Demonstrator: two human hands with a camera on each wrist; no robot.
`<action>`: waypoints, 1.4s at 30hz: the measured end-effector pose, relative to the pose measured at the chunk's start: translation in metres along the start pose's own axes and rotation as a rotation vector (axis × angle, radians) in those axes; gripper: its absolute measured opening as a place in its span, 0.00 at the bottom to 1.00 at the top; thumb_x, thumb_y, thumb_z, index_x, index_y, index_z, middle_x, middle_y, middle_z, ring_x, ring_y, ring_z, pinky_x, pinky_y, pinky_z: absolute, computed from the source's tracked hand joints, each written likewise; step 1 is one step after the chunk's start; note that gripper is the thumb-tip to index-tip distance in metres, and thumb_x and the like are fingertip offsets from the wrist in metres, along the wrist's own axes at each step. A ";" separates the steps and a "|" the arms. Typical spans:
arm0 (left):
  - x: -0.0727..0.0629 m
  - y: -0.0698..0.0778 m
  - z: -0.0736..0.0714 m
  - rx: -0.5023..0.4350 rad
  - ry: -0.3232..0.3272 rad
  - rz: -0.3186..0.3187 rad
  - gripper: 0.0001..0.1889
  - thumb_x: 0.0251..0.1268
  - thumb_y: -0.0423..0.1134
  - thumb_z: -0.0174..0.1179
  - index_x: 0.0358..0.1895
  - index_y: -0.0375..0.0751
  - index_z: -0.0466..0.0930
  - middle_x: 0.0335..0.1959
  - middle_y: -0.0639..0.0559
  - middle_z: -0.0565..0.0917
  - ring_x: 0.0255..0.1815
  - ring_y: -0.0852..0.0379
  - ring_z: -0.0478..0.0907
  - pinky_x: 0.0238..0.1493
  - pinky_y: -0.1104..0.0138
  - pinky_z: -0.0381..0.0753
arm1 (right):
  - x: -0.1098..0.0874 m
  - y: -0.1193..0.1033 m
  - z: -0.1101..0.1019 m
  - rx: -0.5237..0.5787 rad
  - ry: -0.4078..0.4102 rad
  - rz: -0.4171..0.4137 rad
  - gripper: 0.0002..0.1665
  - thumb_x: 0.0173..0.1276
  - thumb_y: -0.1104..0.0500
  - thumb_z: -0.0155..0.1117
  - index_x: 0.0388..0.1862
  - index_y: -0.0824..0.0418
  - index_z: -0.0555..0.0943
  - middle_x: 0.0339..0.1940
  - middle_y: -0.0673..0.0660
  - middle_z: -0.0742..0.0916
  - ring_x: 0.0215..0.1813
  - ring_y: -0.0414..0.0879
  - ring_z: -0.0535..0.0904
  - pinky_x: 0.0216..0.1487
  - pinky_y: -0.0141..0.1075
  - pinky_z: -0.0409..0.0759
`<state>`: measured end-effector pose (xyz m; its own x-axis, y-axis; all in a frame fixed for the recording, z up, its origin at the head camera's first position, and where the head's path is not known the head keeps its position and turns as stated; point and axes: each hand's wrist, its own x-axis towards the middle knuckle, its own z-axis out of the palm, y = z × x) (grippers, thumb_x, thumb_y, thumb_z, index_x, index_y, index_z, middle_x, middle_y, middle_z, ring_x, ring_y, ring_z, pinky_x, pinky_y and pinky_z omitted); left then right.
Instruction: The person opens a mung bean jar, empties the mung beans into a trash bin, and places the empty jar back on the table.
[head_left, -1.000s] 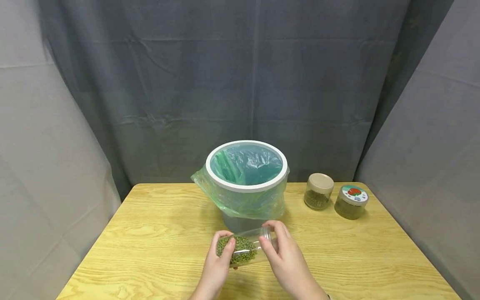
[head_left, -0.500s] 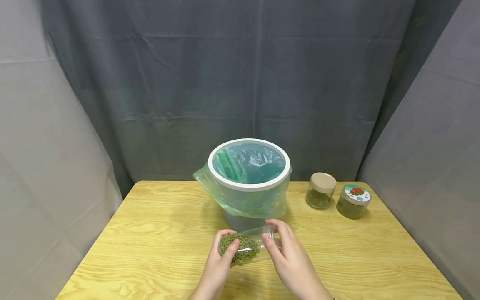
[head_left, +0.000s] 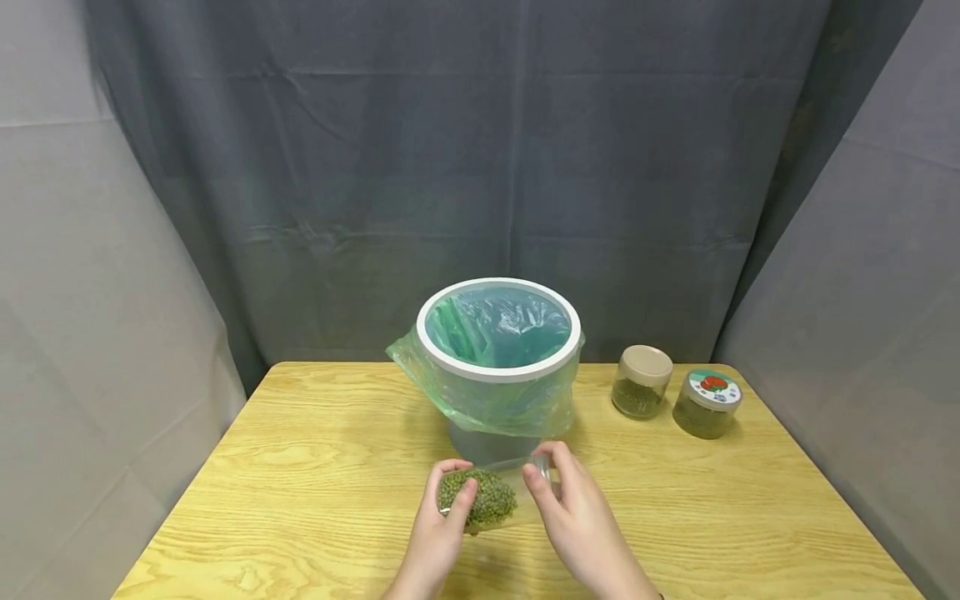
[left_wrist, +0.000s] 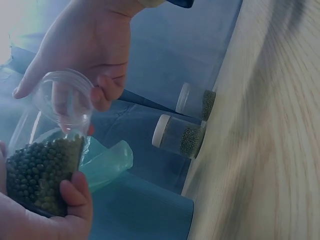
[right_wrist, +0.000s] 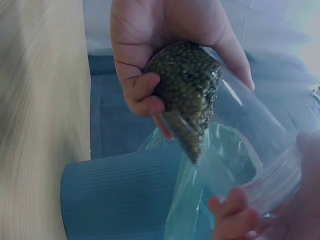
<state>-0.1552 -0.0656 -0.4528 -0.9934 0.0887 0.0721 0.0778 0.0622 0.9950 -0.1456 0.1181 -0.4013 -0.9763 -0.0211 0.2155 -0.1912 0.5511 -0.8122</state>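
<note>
A clear jar (head_left: 498, 498) partly filled with green mung beans is held on its side over the table, in front of the bin. My left hand (head_left: 438, 527) grips its base end, thumb across the beans. Around the clear ringed top end curl the fingers and thumb of my right hand (head_left: 583, 525). In the left wrist view the beans (left_wrist: 42, 172) gather at the base, and the top end (left_wrist: 67, 97) is see-through; whether a lid is on it, I cannot tell. The right wrist view shows the beans (right_wrist: 185, 85) heaped inside the left hand's grip.
A grey bin (head_left: 491, 447) with a white rim (head_left: 498, 375) and a green bag liner (head_left: 498, 408) stands behind the hands. At the back right are two lidded jars: one beige-topped (head_left: 641, 383), one with a tomato picture (head_left: 707, 404). Curtains (head_left: 390, 167) surround the wooden table (head_left: 300, 483).
The jar and both hands have shifted very slightly right in the head view, as has the whole scene. Beans inside have moved a little, and both hands keep their hold.
</note>
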 end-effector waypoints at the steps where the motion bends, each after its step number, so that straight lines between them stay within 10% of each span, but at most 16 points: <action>1: 0.000 0.000 0.000 0.002 -0.003 -0.013 0.20 0.82 0.50 0.51 0.65 0.42 0.68 0.71 0.34 0.67 0.64 0.25 0.72 0.55 0.30 0.76 | 0.000 0.001 0.001 0.003 0.002 -0.003 0.14 0.82 0.45 0.54 0.56 0.51 0.76 0.62 0.60 0.82 0.40 0.44 0.84 0.37 0.40 0.81; 7: 0.003 0.001 0.000 -0.078 -0.015 -0.071 0.21 0.84 0.52 0.45 0.62 0.38 0.68 0.41 0.43 0.79 0.30 0.56 0.76 0.28 0.74 0.76 | 0.000 0.005 0.003 0.016 0.006 -0.016 0.13 0.82 0.45 0.54 0.54 0.50 0.78 0.48 0.52 0.83 0.24 0.36 0.75 0.25 0.33 0.75; 22: 0.002 0.000 0.007 -0.210 0.021 -0.137 0.19 0.84 0.50 0.45 0.61 0.37 0.67 0.45 0.44 0.79 0.36 0.55 0.79 0.31 0.71 0.79 | 0.000 0.012 0.007 -0.023 0.093 -0.147 0.06 0.80 0.52 0.58 0.49 0.50 0.79 0.31 0.44 0.77 0.16 0.33 0.65 0.18 0.31 0.69; 42: 0.009 -0.001 0.005 -0.211 -0.030 -0.149 0.19 0.83 0.51 0.46 0.59 0.37 0.67 0.47 0.45 0.78 0.38 0.54 0.76 0.34 0.69 0.76 | 0.001 0.022 0.013 -0.107 0.219 -0.307 0.08 0.75 0.57 0.62 0.49 0.56 0.81 0.38 0.45 0.83 0.23 0.29 0.66 0.23 0.28 0.70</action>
<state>-0.1635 -0.0602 -0.4536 -0.9895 0.1236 -0.0750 -0.0912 -0.1314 0.9871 -0.1525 0.1192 -0.4266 -0.8284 -0.0264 0.5595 -0.4479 0.6309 -0.6335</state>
